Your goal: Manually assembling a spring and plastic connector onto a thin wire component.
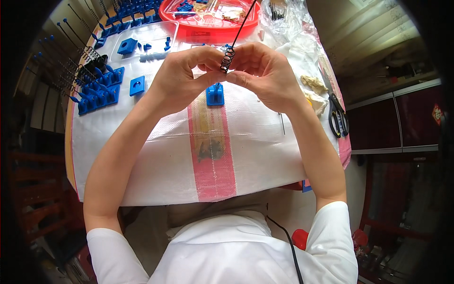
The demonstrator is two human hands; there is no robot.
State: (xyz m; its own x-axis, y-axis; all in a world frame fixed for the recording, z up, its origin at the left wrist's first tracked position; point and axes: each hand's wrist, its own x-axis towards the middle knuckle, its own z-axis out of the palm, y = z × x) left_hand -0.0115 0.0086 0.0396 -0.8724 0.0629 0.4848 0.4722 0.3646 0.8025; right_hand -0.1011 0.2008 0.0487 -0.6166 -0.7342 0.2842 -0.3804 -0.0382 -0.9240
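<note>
My left hand (182,71) and my right hand (262,71) meet above the middle of the table, fingertips pinched together on a small dark coil spring (227,59). A thin black rod (243,21) rises from the spring toward the upper right. Just below the hands a blue plastic block (215,94) stands on the white woven cover (156,142).
Several blue blocks with springs and rods (94,90) are lined up at the left. A clear tray (142,45) with blue parts and a red tray (210,16) sit at the back. Black scissors (339,116) lie at the right edge, near crumpled plastic (288,19).
</note>
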